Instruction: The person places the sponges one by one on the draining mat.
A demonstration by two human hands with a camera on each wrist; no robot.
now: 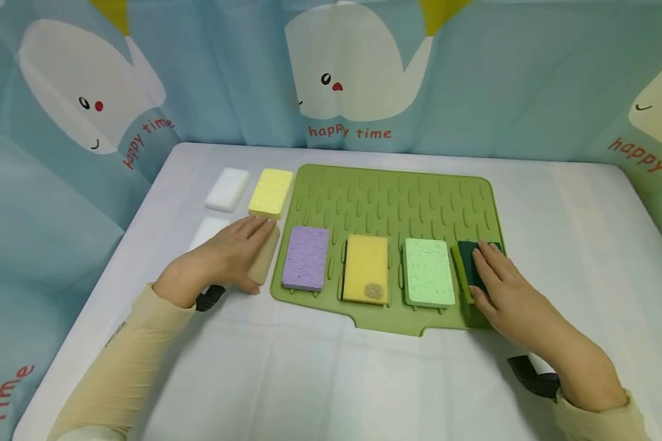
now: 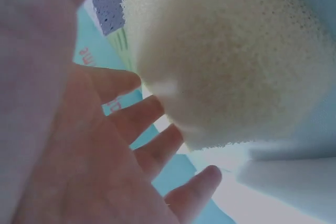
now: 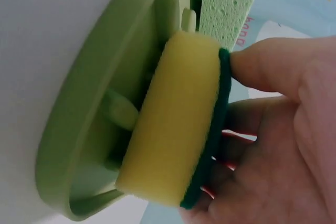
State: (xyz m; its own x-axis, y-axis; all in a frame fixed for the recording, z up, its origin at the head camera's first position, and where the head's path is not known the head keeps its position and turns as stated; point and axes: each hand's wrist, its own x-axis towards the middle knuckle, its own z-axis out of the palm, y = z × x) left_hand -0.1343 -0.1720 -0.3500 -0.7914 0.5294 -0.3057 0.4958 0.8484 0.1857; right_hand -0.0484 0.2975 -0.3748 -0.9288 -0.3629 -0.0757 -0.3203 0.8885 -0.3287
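My left hand (image 1: pixel 225 252) rests over a beige sponge (image 1: pixel 265 256) left of the green mat (image 1: pixel 394 199). In the left wrist view, its fairly straight fingers (image 2: pixel 149 111) touch the edge of that porous beige sponge (image 2: pixel 226 61); the thumb's contact is hidden. My right hand (image 1: pixel 515 300) lies on a yellow sponge with a dark green scouring layer (image 1: pixel 466 260), at the mat's right edge. In the right wrist view, its thumb and fingers touch the green layer, above the yellow foam (image 3: pixel 170 119); some fingertips are hidden.
On the mat sit a purple sponge (image 1: pixel 306 257), a yellow-orange sponge (image 1: pixel 366 266) with a grey-brown spot, and a light green sponge (image 1: pixel 428 272). Behind my left hand are a pale yellow sponge (image 1: pixel 271 191) and a white sponge (image 1: pixel 227 190); another white one (image 1: pixel 206 229) is partly covered.
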